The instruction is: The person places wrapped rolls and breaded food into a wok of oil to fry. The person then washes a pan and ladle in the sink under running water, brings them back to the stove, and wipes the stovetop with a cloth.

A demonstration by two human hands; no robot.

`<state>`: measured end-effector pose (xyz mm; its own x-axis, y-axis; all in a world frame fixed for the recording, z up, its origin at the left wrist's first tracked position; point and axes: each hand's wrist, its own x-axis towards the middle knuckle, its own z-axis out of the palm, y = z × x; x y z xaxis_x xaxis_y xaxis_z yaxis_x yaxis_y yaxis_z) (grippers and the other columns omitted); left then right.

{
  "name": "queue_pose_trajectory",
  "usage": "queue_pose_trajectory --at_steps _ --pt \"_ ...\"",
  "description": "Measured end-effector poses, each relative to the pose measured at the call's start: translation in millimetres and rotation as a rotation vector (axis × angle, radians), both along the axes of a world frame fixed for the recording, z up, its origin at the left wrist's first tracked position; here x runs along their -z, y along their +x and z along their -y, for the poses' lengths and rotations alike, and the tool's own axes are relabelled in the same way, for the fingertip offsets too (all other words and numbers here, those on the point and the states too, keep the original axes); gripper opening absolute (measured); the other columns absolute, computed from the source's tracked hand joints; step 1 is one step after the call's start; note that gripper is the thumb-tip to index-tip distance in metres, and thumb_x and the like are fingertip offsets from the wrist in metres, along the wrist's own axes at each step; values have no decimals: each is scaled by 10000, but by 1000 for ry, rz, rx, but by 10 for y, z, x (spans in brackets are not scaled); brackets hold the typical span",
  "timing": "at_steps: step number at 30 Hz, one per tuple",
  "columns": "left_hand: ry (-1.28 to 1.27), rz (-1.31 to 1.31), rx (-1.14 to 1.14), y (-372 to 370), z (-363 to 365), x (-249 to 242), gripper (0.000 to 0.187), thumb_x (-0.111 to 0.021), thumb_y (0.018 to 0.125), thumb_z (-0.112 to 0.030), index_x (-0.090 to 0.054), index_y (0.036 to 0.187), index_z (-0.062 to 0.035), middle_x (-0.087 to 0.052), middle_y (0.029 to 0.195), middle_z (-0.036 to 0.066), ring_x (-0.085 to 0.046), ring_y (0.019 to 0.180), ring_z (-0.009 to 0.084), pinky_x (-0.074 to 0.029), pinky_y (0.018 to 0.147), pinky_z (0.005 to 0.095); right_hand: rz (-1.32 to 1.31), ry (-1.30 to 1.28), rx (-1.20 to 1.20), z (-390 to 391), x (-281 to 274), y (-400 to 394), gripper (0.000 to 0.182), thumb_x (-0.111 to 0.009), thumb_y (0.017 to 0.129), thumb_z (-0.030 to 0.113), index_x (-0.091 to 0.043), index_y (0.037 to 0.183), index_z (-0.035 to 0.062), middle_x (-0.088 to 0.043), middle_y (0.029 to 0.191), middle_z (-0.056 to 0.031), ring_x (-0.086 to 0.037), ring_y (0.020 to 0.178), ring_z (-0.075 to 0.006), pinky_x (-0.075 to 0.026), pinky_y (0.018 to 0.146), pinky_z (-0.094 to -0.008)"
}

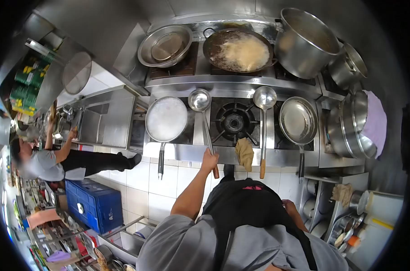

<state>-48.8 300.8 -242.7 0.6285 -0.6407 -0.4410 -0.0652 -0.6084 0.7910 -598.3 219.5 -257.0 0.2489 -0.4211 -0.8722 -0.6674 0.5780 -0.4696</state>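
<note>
My left hand (209, 161) is closed round the handle of a ladle (199, 100), whose bowl rests on the stove edge beside a pan (166, 119) of whitish liquid. Low at my right side is my right hand (288, 206), partly hidden by my body; what its fingers do is too small to make out. A second ladle (264, 97) with a wooden handle lies right of the bare burner (233, 120). Near that burner's front a tan cloth (244, 154) hangs over the edge. Farther right is another frying pan (298, 121).
Behind, a wok (239, 49) holds bubbling, foamy liquid, between a metal bowl with a strainer (167, 46) and a large pot (306, 43). Stacked bowls (349, 126) stand at the right. Another person (47, 162) is at the left, near a blue crate (94, 205).
</note>
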Motion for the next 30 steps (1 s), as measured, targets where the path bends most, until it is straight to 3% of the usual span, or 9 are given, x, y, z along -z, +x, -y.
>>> queue_pose_trajectory --at_steps 2,7,11,12,13,18,26,27,30 --pt "-333 -547 -200 -38 50 -243 294 -575 816 -22 -438 1076 -47 -559 835 75 -532 563 157 -469 500 309 11 30 69 149 -69 157 279 -543 926 313 -557 1139 134 -609 1001 -47 -589 899 -214 -504 782 -405" --pt "-471 -463 -384 -222 -419 -1417 368 -625 849 -17 -432 1156 -82 -558 841 48 -492 510 103 -420 428 258 -35 189 108 399 37 221 321 -554 932 322 -552 1189 130 -604 1052 -73 -603 918 -235 -508 794 -419" --pt "-164 -15 -461 261 -1061 -1892 363 -538 976 -230 -445 1298 -89 -551 723 51 -441 472 72 -342 354 229 -56 194 78 506 294 -13 366 -583 926 318 -502 1223 120 -584 1090 -95 -591 981 -260 -511 832 -447" --pt "13 190 -414 391 -1189 -2000 405 -499 985 -245 -438 1348 -78 -637 798 147 -589 548 206 -475 451 347 -80 198 93 495 270 -39 366 -576 934 319 -497 1226 113 -579 1104 -100 -588 989 -269 -508 839 -453" --pt "-8 988 -167 733 -1463 -1539 458 -470 971 -221 -412 1393 -53 -665 941 267 -667 785 386 -533 701 469 -101 197 111 496 238 -43 366 -570 941 320 -493 1228 106 -575 1117 -106 -585 997 -278 -505 846 -459" --pt "492 772 -153 945 -1626 -1959 560 -491 936 -205 -336 1444 -29 -644 1020 315 -630 964 449 -489 859 512 -137 186 124 339 309 -191 370 -561 938 330 -503 1224 103 -585 1076 -100 -597 954 -275 -510 819 -464" --pt "202 652 -132 1494 -1963 -1374 503 -533 906 -160 -457 1358 46 -627 1047 342 -614 1009 467 -481 890 461 -107 136 283 -247 332 -19 357 -565 934 331 -508 1209 111 -585 1062 -99 -590 948 -273 -511 768 -465" --pt "46 412 -199 1775 -2120 -859 443 -530 920 -170 -487 1326 2 -663 856 246 -667 756 363 -540 690 437 -108 129 297 -387 288 60 357 -565 934 331 -508 1209 111 -585 1062 -99 -590 948 -273 -511 768 -465" --pt "-132 -207 -308 1629 -2104 -1185 227 -492 959 -170 -514 1171 -95 -481 647 47 -458 470 126 -408 392 285 -114 184 293 -818 335 269 321 -584 926 331 -526 1160 120 -593 1011 -90 -603 913 -277 -517 739 -468"
